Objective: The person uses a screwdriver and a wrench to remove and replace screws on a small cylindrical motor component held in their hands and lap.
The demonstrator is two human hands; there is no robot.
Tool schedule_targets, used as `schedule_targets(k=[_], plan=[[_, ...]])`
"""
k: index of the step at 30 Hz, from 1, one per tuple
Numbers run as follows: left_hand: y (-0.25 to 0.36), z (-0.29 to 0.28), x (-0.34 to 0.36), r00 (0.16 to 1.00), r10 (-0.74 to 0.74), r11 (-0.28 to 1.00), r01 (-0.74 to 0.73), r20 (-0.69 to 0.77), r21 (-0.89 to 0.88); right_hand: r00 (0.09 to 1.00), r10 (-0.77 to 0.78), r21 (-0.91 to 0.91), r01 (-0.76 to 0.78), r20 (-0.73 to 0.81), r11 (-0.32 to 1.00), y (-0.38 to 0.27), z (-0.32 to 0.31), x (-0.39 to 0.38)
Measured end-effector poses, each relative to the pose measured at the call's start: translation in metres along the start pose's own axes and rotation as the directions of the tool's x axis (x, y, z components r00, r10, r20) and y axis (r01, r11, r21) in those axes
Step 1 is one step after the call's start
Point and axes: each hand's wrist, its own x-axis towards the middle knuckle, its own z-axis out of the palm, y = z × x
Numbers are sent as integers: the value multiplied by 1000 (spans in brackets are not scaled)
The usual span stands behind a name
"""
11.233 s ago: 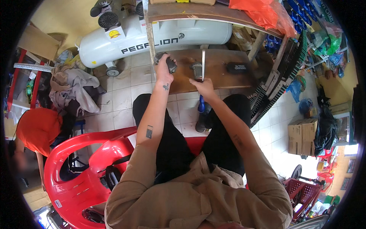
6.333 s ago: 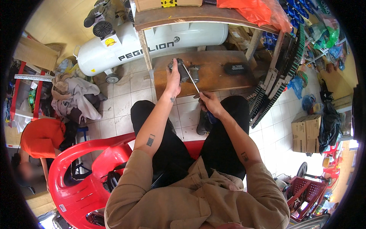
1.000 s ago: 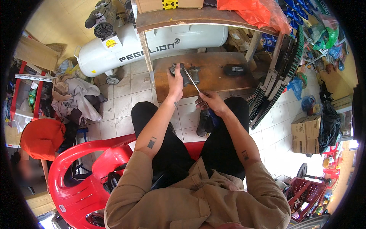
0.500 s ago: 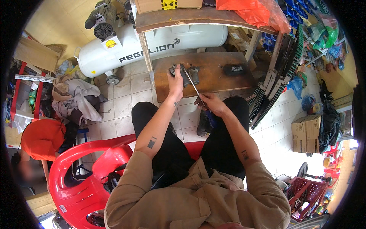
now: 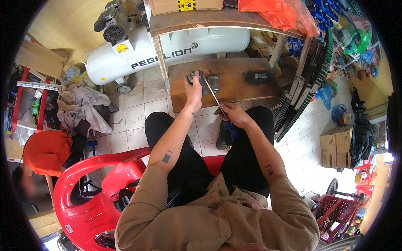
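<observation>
My left hand [image 5: 194,93] is closed around a dark grey metal part [image 5: 196,77] on the low wooden table, with the thumb along its top. In my right hand [image 5: 234,115] is a long-shafted screwdriver [image 5: 212,94], slanting up and left so that its tip meets the metal part near my left thumb. Fingers hide most of its grip. Just right of the shaft lies a grey cylindrical metal piece [image 5: 214,83]; whether it joins the held part I cannot tell. A black box-shaped item [image 5: 256,76] rests farther right on the brown tabletop [image 5: 238,67].
A wooden shelf [image 5: 228,20] overhangs the table's far side. Behind it lies a white air compressor tank [image 5: 125,58]. Dark metal racks [image 5: 299,92] lean at the right, near cardboard boxes [image 5: 337,146]. A red plastic chair [image 5: 83,184] and a person in orange [image 5: 48,152] are at left.
Almost nothing differs. The grey cylindrical piece looks very slightly turned; both hands and the screwdriver keep nearly the same place.
</observation>
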Motion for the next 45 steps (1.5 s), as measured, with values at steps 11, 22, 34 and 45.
schedule_targets(k=[11,22,34,45], plan=[[5,1,-2,999,-24,996,26,21,-82,960,-131,-95,111,-248,989,-22,22,-13],[25,-4,-2,983,-75,973,109,167,-204,992,-68,9,70,-110,998,-21,14,-11],[34,3,-13,937,-157,934,243,312,-260,991,-21,184,45,-129,982,-22,21,-14],[28,-4,0,921,-139,932,246,364,-267,997,-44,68,48,-61,997,-22,23,-16]])
